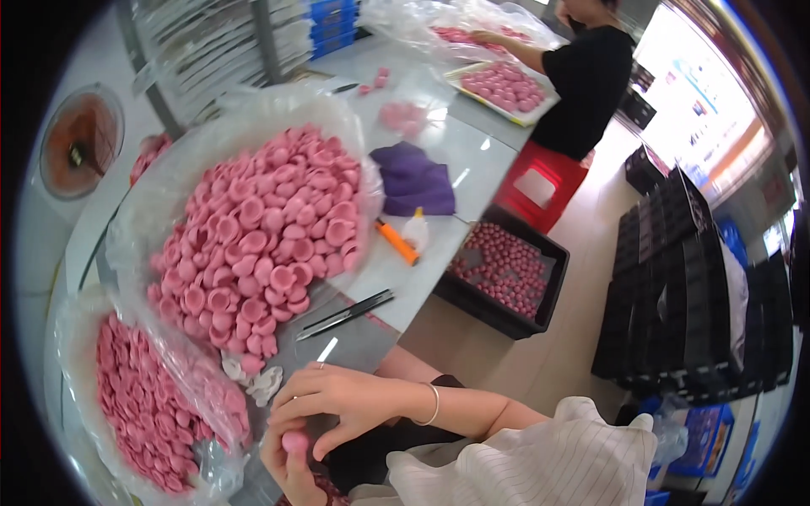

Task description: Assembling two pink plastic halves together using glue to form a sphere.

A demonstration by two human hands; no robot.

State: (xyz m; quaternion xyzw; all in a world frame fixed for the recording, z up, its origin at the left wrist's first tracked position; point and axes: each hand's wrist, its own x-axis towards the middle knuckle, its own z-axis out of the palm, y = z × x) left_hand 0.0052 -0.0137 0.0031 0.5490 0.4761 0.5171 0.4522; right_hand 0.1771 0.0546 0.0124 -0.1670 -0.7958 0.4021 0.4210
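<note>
A pink piece [295,441] is held in the left hand [291,474]; the right hand [359,398] is curved beside it, thumb spread wide.

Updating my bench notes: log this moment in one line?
left hand: holds pink piece | right hand: open beside it | bench: pink cups, purple cloth

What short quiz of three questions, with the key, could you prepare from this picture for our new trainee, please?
1. Choose: which colour is the cloth on the table? A green, B purple, C white.
2. True or false: the open black crate beside the table holds blue pieces.
3. Complete: the small pink piece is held in the person's ____ grip.

Key:
1. B, purple.
2. False; the pieces in it are pink.
3. The left grip.
</note>
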